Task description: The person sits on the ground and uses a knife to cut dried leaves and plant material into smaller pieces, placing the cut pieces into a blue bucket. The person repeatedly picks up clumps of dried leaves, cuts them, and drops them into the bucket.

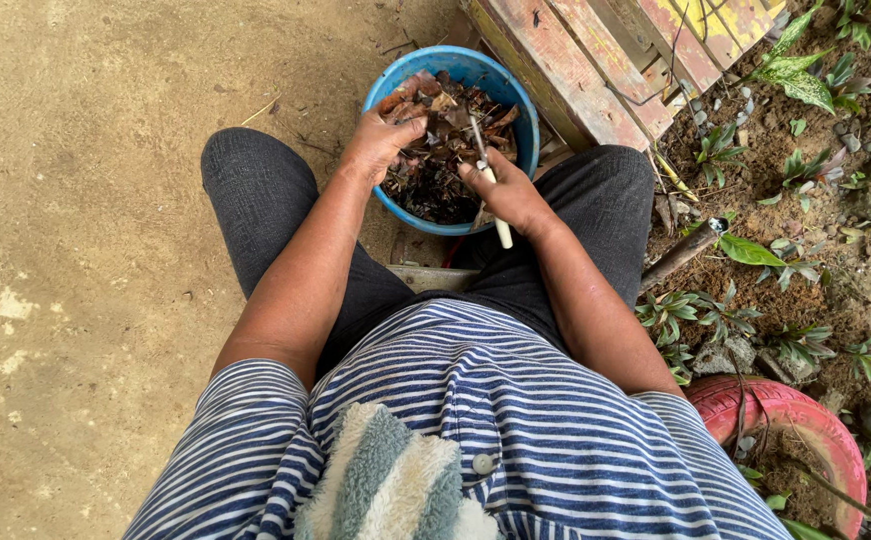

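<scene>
A blue bucket (pixel 527 122) full of dry brown leaves (pixel 436 160) and dark debris stands on the ground between my knees. My left hand (pixel 381 140) reaches into it at the left rim and grips a clump of the leaves. Over the bucket's near right side, my right hand (pixel 506 192) is closed around a thin tool with a white handle (pixel 501 232); its metal tip (pixel 476 132) points into the leaves. I am seated, in dark trousers and a striped shirt.
A worn wooden pallet (pixel 596 60) painted red and yellow lies just behind the bucket. Right of my leg is a soil bed with small green plants (pixel 786 70), stones and a stick (pixel 681 255). A red tyre planter (pixel 806 420) sits at lower right. Packed dirt ground (pixel 86 200) is on the left.
</scene>
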